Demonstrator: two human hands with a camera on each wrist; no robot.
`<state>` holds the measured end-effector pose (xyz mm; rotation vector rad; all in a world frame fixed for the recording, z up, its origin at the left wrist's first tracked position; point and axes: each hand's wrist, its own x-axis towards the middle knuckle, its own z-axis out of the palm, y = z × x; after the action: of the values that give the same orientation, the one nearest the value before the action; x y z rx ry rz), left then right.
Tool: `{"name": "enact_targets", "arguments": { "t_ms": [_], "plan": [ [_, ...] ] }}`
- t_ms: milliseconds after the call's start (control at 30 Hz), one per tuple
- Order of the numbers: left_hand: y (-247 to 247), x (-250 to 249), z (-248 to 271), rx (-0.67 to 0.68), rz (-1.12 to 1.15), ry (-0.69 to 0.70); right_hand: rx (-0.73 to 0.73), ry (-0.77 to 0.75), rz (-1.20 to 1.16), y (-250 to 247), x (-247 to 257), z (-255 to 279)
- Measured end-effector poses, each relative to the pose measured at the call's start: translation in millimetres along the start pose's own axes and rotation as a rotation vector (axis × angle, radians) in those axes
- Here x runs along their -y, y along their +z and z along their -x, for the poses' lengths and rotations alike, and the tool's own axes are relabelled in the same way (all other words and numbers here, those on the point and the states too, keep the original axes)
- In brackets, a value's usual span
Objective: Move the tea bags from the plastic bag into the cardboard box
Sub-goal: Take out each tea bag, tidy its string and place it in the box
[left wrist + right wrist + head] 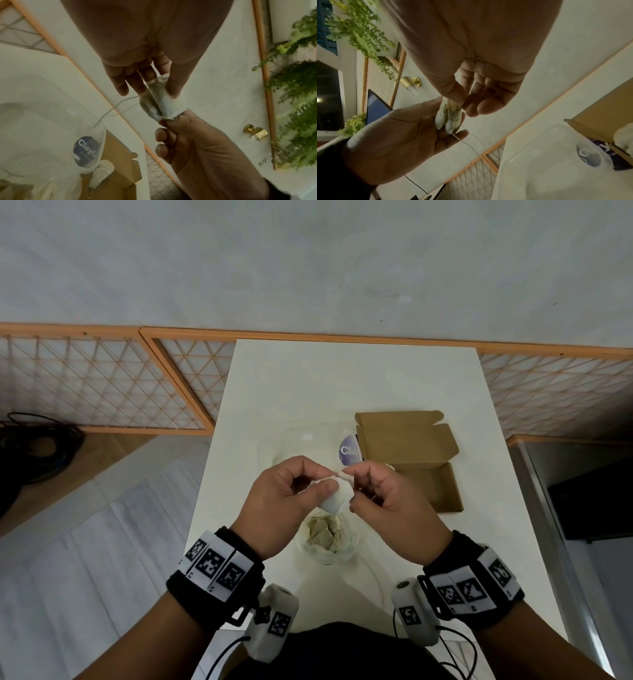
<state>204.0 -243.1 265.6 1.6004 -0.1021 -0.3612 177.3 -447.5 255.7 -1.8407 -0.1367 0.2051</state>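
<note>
Tea bag [337, 498], white, held up over the table [274, 392] between both hands, above the plastic bag [327, 539]. Left hand [286, 501]: thumb and forefinger curled, pinching one end of the tea bag; the other fingers hang loosely bent. Right hand [388, 505]: thumb and forefinger pinch the opposite end, remaining fingers curled in towards the palm. Left wrist view shows the tea bag [160, 100] stretched between the two pinches, dark leaf visible through the paper, a thin string [116, 108] trailing off it. Right wrist view has the same tea bag [449, 117] end-on, folded in two lobes.

Plastic bag lies on the table near the person's body, clear, with brownish tea bags [325, 534] heaped inside. Cardboard box [426, 470] sits open just right of the hands, lid flap back. One pale lump, possibly a tea bag [102, 174], rests at the box edge; blur prevents certainty. A round blue label [349, 453] lies beside the box.
</note>
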Motion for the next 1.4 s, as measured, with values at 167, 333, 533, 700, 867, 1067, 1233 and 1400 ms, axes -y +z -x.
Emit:
{"name": "enact_targets", "arguments": {
  "t_ms": [167,333,533,700,867,1067,1233,1400],
  "plan": [
    [-4,-2,-4,-0.004,0.072,-0.025,0.0,0.003,0.065,2,0,-4],
    [-8,3,-8,-0.031,0.03,-0.036,0.017,-0.005,0.094,7,-9,-6],
    [-16,5,-9,-0.081,-0.036,-0.035,0.068,0.109,0.209,17,-50,-13],
    [-25,9,-6,-0.114,-0.081,-0.057,0.329,0.174,0.576,43,-97,-22],
    [-31,13,-3,-0.137,-0.088,-0.056,0.57,0.125,0.918,73,-123,-23],
    [-34,14,0,-0.139,-0.077,-0.061,0.502,0.076,1.055,84,-129,-22],
    [-35,13,-1,-0.145,-0.069,-0.047,0.426,0.117,0.979,79,-124,-20],
    [-37,14,-2,-0.143,-0.082,-0.039,0.321,0.193,0.799,57,-103,-14]
  ]
}}
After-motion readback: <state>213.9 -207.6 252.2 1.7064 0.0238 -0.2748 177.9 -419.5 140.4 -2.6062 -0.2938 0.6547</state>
